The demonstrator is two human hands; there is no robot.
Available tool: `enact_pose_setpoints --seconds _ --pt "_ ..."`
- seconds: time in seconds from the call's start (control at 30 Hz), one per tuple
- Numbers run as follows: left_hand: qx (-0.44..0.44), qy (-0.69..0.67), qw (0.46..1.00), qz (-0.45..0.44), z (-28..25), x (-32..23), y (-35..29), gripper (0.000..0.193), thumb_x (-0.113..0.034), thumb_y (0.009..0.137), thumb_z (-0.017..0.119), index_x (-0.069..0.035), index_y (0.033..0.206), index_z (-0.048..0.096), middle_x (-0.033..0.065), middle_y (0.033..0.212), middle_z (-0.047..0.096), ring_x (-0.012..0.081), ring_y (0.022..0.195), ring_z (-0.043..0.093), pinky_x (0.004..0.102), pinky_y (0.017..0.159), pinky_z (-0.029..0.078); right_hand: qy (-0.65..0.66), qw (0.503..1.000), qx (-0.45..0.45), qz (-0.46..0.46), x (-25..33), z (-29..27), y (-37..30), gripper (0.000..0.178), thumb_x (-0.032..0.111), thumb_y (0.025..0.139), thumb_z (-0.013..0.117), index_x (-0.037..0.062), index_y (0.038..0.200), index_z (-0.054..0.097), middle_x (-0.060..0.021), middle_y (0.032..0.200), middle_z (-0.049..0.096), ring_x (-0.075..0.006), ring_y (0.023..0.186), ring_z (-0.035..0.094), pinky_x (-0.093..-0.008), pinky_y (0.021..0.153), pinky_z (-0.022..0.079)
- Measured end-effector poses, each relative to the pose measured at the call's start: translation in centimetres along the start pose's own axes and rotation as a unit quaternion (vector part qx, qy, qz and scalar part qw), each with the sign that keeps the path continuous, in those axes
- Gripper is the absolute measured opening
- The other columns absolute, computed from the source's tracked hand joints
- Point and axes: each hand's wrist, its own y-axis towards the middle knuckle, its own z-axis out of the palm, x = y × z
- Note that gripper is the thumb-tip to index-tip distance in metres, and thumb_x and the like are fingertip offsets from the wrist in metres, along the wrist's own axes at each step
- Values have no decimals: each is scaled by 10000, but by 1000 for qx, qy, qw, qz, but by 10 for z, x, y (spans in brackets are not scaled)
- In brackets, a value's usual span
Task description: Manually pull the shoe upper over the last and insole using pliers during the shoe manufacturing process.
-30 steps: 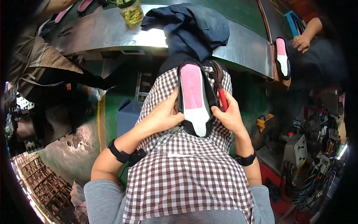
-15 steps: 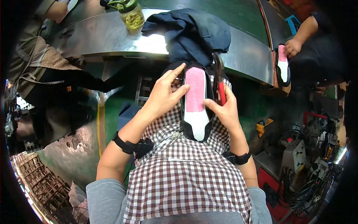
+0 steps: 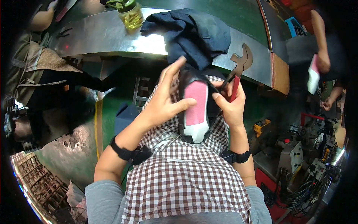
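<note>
In my lap, over a brown checked apron (image 3: 186, 179), lies a black shoe (image 3: 196, 104) with its underside up, showing a pink and white insole. My left hand (image 3: 160, 102) wraps its left side, the thumb pressed on the pink part and the fingers along the black upper. Red-handled lasting pincers (image 3: 236, 84) are gripped in my right hand (image 3: 234, 106), their metal jaws pointing up and away from the shoe. The right thumb and fingers are also close to the shoe's right edge; whether they pinch the black upper there is hidden.
Ahead runs a metal-edged bench (image 3: 112, 39) with a green top, bearing a dark blue cloth (image 3: 190, 33) and a green-lidded bottle (image 3: 130, 16). At the right, a co-worker's hand (image 3: 323, 63) holds another pink and white sole. Machinery (image 3: 292, 155) stands lower right; another person (image 3: 33, 59) is at left.
The shoe has tilted, its far end lifted towards the bench. The pincers have swung right, away from the shoe. At the right, the co-worker's shoe has left the bench edge and moved right.
</note>
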Motion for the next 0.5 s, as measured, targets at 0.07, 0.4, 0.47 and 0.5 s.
enact_pose_setpoints --seconds 0.07,0.4,0.47,0.5 --pt "38 -21 999 -7 0 3 2 995 -185 777 846 -91 1559 239 142 1438 414 253 1328 429 381 1125 345 -6 997 57 47 7 2 -6 267 -19 817 705 -6 1041 559 -77 1030 681 -34 748 505 -192 669 419" --pt "21 73 997 -17 1 14 2 899 -103 779 797 -92 1519 287 112 1317 514 192 1206 506 340 1067 394 -48 941 222 250 78 -27 -48 300 264 1017 584 16 1183 555 -78 1082 659 -143 974 622 -296 884 500" --pt "24 90 996 -14 4 12 3 901 -112 770 796 -91 1517 292 117 1316 516 199 1207 509 348 1072 392 -26 927 238 289 85 -29 -46 302 265 1019 578 16 1188 557 -77 1090 661 -146 988 632 -295 876 509" --pt "23 110 994 -13 5 10 3 904 -121 761 795 -90 1516 297 122 1315 518 207 1209 512 355 1078 390 -2 910 254 327 88 -30 -44 304 266 1021 573 15 1192 559 -76 1099 664 -148 1003 642 -294 868 519"
